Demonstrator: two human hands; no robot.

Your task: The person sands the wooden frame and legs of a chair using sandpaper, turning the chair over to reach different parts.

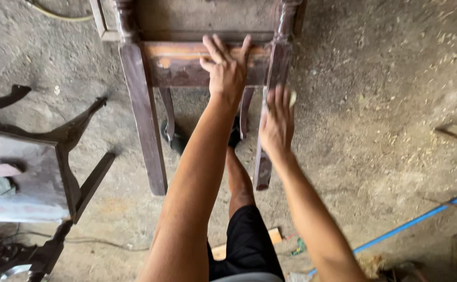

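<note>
Chair (150,104) stood on the floor (385,104), legs running toward the viewer. Left hand (227,68) lay flat, released, on its rail; right hand (276,122) gripped sandpaper (293,98) against the right leg. Open floor lay right of the chair.

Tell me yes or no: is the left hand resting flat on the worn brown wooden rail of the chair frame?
Yes, the left hand lies spread, palm down, on the worn brown wooden rail, fingers reaching its upper edge.
</note>
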